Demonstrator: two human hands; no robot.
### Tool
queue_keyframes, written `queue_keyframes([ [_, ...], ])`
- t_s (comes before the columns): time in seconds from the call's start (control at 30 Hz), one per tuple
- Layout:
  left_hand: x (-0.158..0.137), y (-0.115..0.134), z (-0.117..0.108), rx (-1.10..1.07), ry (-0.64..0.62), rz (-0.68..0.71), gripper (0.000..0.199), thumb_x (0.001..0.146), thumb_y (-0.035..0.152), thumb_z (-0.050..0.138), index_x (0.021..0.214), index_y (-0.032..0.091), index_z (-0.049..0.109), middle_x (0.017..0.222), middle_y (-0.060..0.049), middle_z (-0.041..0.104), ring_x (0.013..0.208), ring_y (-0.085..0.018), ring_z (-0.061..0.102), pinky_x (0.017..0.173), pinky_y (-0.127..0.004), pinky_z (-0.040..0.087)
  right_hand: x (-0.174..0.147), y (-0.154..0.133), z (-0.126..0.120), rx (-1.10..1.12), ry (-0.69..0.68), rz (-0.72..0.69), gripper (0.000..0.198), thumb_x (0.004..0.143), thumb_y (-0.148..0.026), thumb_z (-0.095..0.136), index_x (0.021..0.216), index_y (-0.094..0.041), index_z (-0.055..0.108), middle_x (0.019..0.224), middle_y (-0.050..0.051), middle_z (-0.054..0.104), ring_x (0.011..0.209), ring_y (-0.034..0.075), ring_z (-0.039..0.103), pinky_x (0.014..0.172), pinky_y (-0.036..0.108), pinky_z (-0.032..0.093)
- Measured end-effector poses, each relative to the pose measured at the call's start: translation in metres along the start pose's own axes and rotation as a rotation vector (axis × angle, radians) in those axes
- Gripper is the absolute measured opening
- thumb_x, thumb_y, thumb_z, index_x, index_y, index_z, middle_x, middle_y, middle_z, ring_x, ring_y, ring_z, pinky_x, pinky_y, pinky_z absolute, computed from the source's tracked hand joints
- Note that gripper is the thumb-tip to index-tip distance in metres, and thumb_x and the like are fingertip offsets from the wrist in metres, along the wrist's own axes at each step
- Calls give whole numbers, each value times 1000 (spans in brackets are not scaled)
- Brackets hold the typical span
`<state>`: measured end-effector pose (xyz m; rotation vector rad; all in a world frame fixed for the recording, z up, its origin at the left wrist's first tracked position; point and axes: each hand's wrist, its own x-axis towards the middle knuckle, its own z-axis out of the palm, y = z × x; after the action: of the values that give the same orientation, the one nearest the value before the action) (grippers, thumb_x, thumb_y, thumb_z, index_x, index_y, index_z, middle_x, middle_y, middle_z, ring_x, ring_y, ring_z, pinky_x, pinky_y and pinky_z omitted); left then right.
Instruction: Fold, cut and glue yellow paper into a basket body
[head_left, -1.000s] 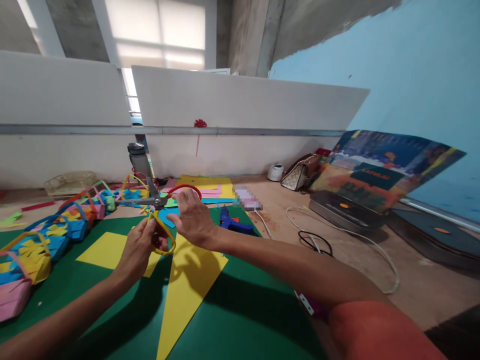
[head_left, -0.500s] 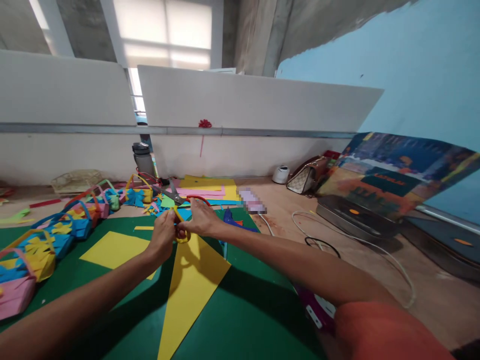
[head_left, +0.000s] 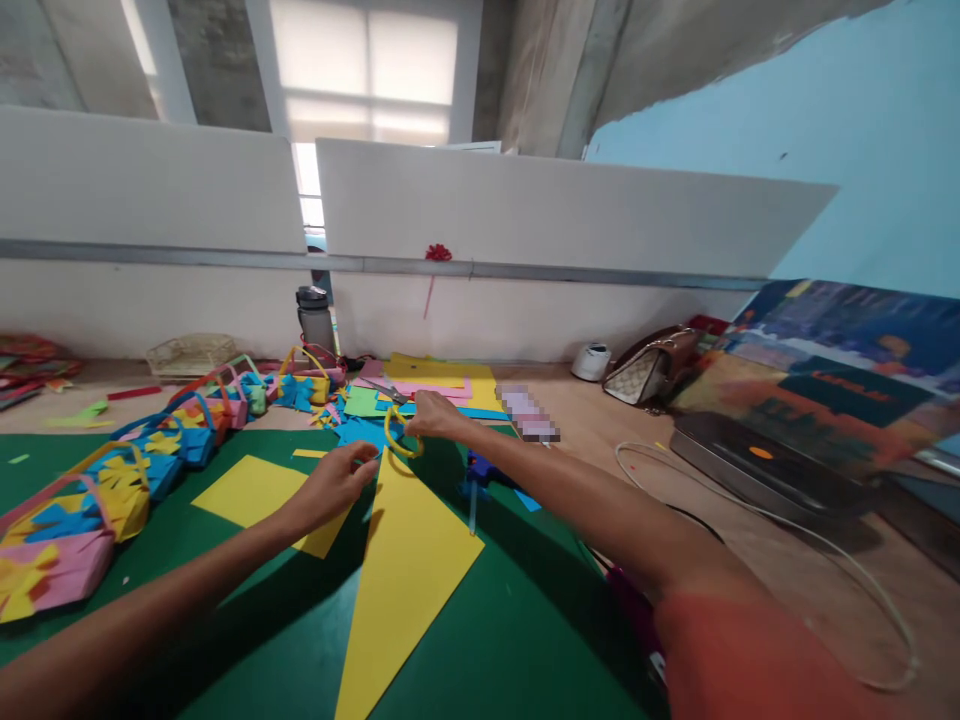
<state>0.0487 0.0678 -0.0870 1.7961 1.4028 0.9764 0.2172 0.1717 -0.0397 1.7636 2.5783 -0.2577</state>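
Note:
My right hand reaches over the far edge of the green mat, closed at the handle of a pair of scissors. Their blades point left over the paper pile. A curled yellow paper strip makes a loop just beside the right fingers; whether they pinch it too I cannot tell. My left hand hovers left of the loop, fingers bent and apart, holding nothing I can see. Below both hands lies a large pointed yellow sheet. Another yellow sheet is partly behind the left forearm.
Several small paper baskets line the left side. Coloured paper sheets and scraps lie at the back. A blue glue gun rests right of the loop. Bottle, handbag, white cable and dark case stand around.
My hands have come apart: the left let go of the yellow strip and drew back slightly. The right moved away with the scissors, whose blades have closed. The view has turned a little left.

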Motion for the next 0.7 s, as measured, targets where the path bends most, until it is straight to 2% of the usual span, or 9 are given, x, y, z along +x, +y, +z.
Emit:
queue_keyframes([
  [0.17,-26,-16,-14,338,-45,180,28,83,29,47,104,16,61,107,-14,63,95,-28,59,81,-40,47,22,0,4,-50,-43,-58,34,90,-33,56,119,-17,54,118,8,56,99,21,59,82,41,51],
  [0.3,-47,-6,-2,495,-187,324,32,85,23,47,115,18,58,127,-13,55,115,-28,50,94,-41,44,32,1,5,-52,-52,-122,34,90,-33,56,119,-17,54,119,8,56,99,21,59,82,42,51],
  [0.37,-51,4,7,552,-265,378,33,84,22,52,116,20,58,128,-11,54,117,-28,49,96,-41,43,36,5,6,-47,-54,-140,33,90,-33,56,119,-17,54,119,8,56,99,21,59,82,42,51],
  [0.47,-37,16,13,633,-305,380,25,88,21,49,110,18,60,124,-12,56,113,-28,53,92,-41,47,39,11,7,-30,-43,-152,33,90,-34,55,119,-17,54,119,8,56,99,21,59,82,42,51],
  [0.57,-4,21,16,710,-286,333,21,93,23,47,107,15,60,117,-13,58,108,-27,55,90,-42,48,41,15,10,-12,-20,-139,33,90,-34,55,119,-17,54,119,8,56,99,21,59,82,42,51],
  [0.7,34,18,27,779,-295,297,29,92,31,54,117,16,54,117,-9,57,99,-22,59,83,-42,51,42,17,15,6,8,-112,32,90,-33,55,119,-18,54,119,8,56,100,21,58,82,41,51],
])
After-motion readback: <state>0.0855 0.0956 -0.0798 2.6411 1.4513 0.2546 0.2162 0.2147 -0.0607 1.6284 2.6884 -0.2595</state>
